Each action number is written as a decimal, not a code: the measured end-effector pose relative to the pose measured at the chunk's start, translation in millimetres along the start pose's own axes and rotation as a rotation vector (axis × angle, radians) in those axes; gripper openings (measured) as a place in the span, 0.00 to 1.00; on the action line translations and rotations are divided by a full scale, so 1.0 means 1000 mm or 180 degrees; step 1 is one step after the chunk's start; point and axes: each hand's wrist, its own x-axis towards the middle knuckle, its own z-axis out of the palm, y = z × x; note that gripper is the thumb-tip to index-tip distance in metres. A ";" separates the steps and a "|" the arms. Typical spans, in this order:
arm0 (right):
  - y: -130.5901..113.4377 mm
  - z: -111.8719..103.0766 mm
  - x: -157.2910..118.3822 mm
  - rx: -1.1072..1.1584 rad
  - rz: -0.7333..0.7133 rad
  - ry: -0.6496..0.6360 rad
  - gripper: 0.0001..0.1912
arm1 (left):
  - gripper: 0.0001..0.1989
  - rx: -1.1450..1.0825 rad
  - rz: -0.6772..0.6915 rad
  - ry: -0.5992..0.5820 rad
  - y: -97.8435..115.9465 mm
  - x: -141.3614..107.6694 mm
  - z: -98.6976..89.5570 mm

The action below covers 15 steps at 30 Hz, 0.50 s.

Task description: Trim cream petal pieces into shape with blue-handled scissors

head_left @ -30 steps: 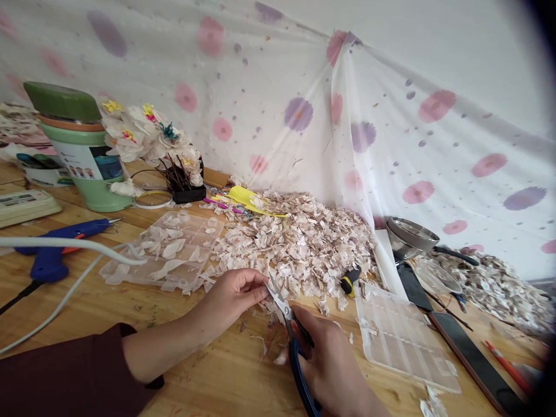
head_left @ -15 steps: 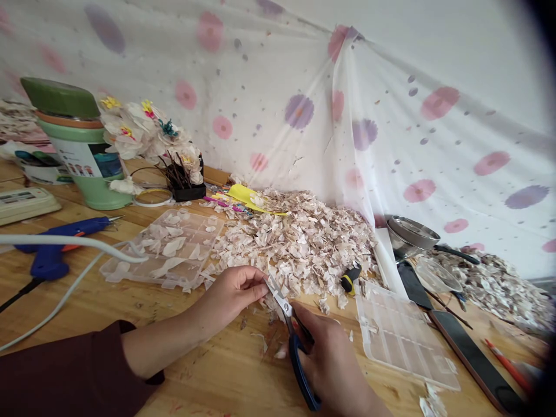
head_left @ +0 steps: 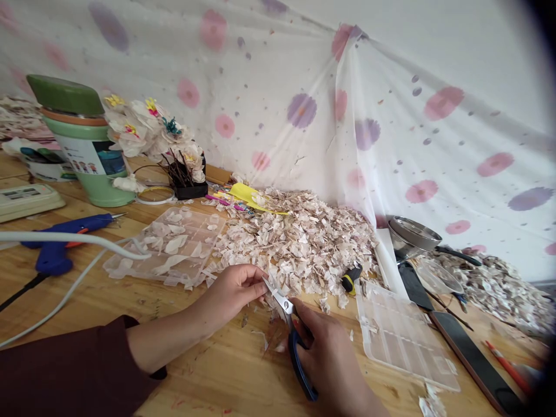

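In front of the pale flake pile point(head_left: 299, 237), the right hand point(head_left: 332, 350) gripped the scissors point(head_left: 285, 305) by their handles, apparently for control, tips near the left hand point(head_left: 232, 292), whose fingers pinched narrowly, perhaps steadying something too small to discern.

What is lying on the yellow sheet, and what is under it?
Pale flakes lie on the yellow sheet, toward its right end. A magenta stick shows at its left. What is directly beneath the sheet is covered and cannot be seen.
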 end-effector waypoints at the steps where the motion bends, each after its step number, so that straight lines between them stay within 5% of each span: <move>1: 0.000 0.000 0.000 -0.0009 -0.0008 0.0000 0.09 | 0.09 -0.0017 -0.0008 0.0006 0.000 0.000 0.000; 15: 0.003 0.004 0.000 0.0182 0.0059 0.0068 0.05 | 0.10 -0.0045 -0.0081 -0.0013 0.000 -0.001 0.001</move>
